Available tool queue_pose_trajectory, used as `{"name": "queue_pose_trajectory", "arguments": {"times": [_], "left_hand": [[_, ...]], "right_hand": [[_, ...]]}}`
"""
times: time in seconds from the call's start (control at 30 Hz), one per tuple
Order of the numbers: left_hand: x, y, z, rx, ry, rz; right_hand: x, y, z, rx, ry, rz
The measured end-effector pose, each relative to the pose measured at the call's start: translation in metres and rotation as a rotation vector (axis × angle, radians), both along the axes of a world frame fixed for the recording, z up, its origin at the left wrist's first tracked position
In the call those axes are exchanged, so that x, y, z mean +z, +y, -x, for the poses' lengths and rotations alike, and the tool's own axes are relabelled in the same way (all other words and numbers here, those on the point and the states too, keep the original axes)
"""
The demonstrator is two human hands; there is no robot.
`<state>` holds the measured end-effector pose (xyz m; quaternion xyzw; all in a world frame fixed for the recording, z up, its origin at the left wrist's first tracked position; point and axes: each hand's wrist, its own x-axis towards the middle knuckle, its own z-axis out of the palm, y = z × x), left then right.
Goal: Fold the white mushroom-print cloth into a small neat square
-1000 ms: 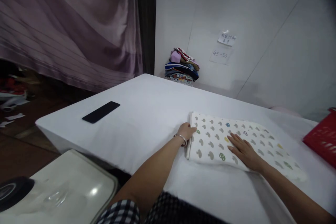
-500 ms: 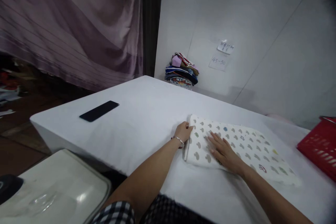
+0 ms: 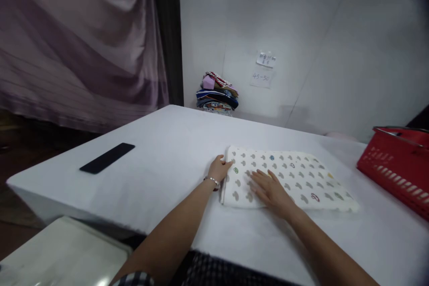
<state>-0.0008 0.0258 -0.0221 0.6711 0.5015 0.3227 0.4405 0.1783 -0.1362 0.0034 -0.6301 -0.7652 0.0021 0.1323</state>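
Note:
A folded white cloth (image 3: pixel 278 183) with grey mushroom prints and a few coloured ones lies flat on the white table (image 3: pixel 161 156). My left hand (image 3: pixel 219 170), a bracelet at its wrist, rests by the cloth's left edge. Its thumb reaches over that edge, and a gap shows between thumb and forefinger. My right hand (image 3: pixel 273 191) lies palm down on the cloth's front left part, fingers stretched out and spread.
A black phone-like slab (image 3: pixel 107 158) lies on the table's left side. Several folded fabrics (image 3: pixel 217 94) are stacked at the back by the wall. A red plastic basket (image 3: pixel 395 165) stands at the right. Nearer, a pale flat surface (image 3: pixel 67 250) sits lower left.
The view has turned to the right, bringing more of the red basket into sight. My left fingers have loosened at the cloth's edge. My right hand stays spread on the cloth.

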Motion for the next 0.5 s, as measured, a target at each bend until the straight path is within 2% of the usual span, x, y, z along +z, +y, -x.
{"name": "queue_pose_trajectory", "arguments": {"times": [0.1,0.2,0.27,0.37,0.5], "left_hand": [[0.005,-0.001,0.001,0.013,0.031,0.044],[0.007,-0.006,-0.003,0.008,0.113,0.025],[0.007,-0.009,-0.009,0.005,0.155,-0.024],[0.013,-0.008,-0.017,0.01,0.158,-0.111],[0.036,0.011,-0.011,0.072,0.105,-0.187]], "right_hand": [[0.0,-0.015,-0.04,-0.16,-0.034,-0.017],[-0.012,-0.035,-0.083,-0.344,-0.07,0.05],[-0.023,-0.047,-0.101,-0.439,-0.078,0.109],[-0.031,-0.055,-0.106,-0.488,-0.057,0.135],[-0.025,-0.052,-0.087,-0.451,0.033,0.133]]}}
